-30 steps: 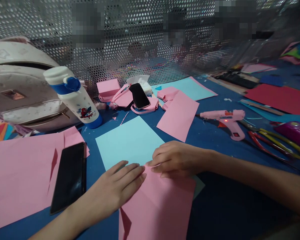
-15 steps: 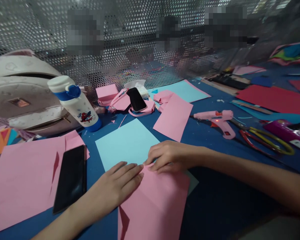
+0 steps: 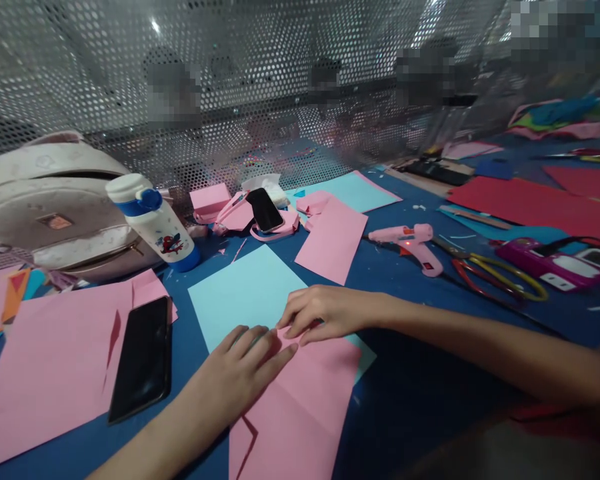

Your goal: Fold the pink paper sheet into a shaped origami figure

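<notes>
A sheet of pink paper (image 3: pixel 305 400) with crease lines and a slit near its lower left lies in front of me. It overlaps a light blue sheet (image 3: pixel 250 283) set at an angle on the table. My left hand (image 3: pixel 243 363) grips the pink sheet's upper left edge, fingers bent and thumb stretched along the top. Beside it, my right hand (image 3: pixel 325 310) pinches the same edge with curled fingers. The two sets of fingertips almost meet, and they hide the edge itself.
Left are a black phone (image 3: pixel 143 360), a large pink sheet (image 3: pixel 65 353), a bottle (image 3: pixel 155 220) and a backpack (image 3: pixel 60 200). Right lie a pink glue gun (image 3: pixel 410 240), scissors (image 3: pixel 500 273) and a purple power strip (image 3: pixel 545 263). A perforated metal screen (image 3: pixel 260 87) stands behind.
My left fingers, flatter before, are now bent, with the thumb reaching further right. My right hand stays at the paper's edge. The whole view has shifted slightly.
</notes>
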`<state>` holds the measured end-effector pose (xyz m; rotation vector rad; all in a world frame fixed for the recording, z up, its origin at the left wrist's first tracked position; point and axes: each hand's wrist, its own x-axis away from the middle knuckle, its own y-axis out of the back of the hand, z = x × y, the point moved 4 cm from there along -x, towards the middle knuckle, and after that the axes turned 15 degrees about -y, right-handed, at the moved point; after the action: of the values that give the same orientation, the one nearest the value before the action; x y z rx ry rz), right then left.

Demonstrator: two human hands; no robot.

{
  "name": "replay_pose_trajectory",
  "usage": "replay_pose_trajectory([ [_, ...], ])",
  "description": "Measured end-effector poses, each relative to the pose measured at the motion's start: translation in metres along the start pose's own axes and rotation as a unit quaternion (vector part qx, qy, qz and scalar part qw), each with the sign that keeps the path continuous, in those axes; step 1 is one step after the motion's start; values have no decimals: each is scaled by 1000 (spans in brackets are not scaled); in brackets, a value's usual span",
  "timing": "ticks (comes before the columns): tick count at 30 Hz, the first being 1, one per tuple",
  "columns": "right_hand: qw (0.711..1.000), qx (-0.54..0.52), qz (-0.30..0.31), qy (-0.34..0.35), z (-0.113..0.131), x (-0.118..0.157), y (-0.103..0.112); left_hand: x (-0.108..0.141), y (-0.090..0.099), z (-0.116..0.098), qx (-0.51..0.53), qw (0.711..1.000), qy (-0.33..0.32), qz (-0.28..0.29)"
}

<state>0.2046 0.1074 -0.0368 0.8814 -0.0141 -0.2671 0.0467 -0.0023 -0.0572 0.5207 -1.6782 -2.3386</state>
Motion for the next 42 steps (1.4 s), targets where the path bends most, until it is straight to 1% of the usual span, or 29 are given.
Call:
replay_pose_trajectory([
  [4, 1000, 2, -2, -6, 1, -1, 1, -4, 3, -1, -9, 1000, 6, 12],
  [7, 999, 30, 10, -8, 4, 0, 1, -5, 5, -1, 0, 999, 10, 32],
  [10, 994, 111, 6, -8, 9, 4, -2, -5, 8, 0, -2, 999, 19, 45],
  [13, 976, 214, -35, -19, 14, 11, -7, -4, 8, 0, -11, 999, 22, 43],
  [16, 960, 265, -67, -60, 16, 21, -14, -2, 6, 0, -17, 999, 32, 27],
  [20, 951, 279, -105, -86, 18, 28, -23, 2, 3, 1, -11, 999, 46, -1],
  [25, 942, 290, -150, -74, 15, 16, -30, 5, 0, 2, -22, 999, 44, -24],
  [28, 943, 292, -151, -59, 13, 7, -32, 7, -3, 1, -27, 999, 43, -20],
  [31, 941, 297, -155, -57, 13, 5, -32, 8, -5, 1, -21, 999, 48, -14],
  [35, 931, 307, -179, -83, 19, 11, -30, 8, -5, 2, -12, 999, 46, -6],
  [37, 926, 317, -174, -108, 21, 16, -29, 8, -5, 2, -6, 999, 48, 3],
  [42, 917, 336, -136, -167, 19, 32, -24, 8, -6, 4, 10, 999, 52, 14],
])
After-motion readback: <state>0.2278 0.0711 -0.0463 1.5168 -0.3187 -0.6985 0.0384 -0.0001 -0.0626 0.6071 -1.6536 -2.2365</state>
